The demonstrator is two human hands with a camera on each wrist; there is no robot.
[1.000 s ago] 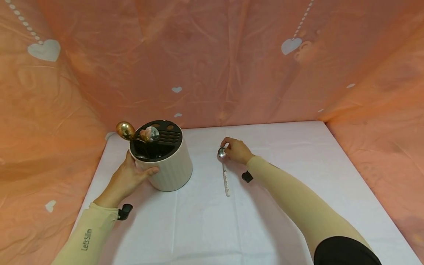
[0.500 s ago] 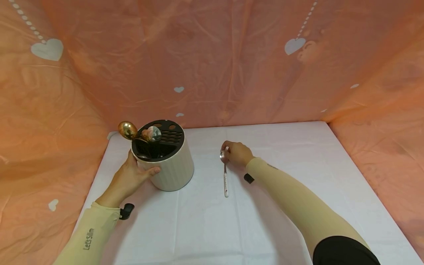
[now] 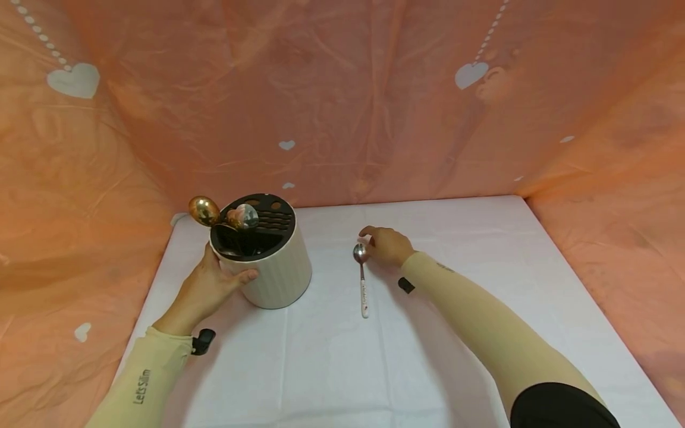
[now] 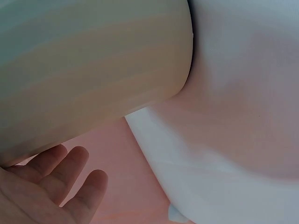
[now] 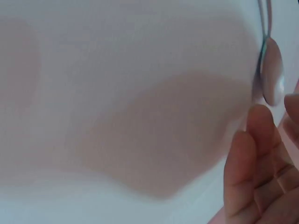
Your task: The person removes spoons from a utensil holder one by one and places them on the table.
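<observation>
In the head view my left hand (image 3: 206,288) holds the side of a cream ribbed utensil holder (image 3: 280,279), thumb across its front; the other fingers are largely hidden. Several fingers (image 4: 74,172) appear beside the holder's wall in the left wrist view. A metal spoon (image 3: 361,279) with a white patterned handle lies on the white cloth, its bowl at the far end. My right hand (image 3: 389,245) is just right of that bowl, fingers loosely bent. From the right wrist, the fingertips (image 5: 260,119) stand right by the spoon bowl (image 5: 272,77), thumb and fingers apart.
A black slotted lid (image 3: 273,220) tops the holder. From it rise a gold rounded utensil head (image 3: 204,210) and a shiny silver one (image 3: 247,216). The white-covered table (image 3: 332,368) ends at an orange curtain (image 3: 342,107) behind and at both sides.
My right fingers, which held the spoon's bowl, have let go and drawn slightly right. The bowl has turned and come slightly nearer. The left hand and holder keep their place.
</observation>
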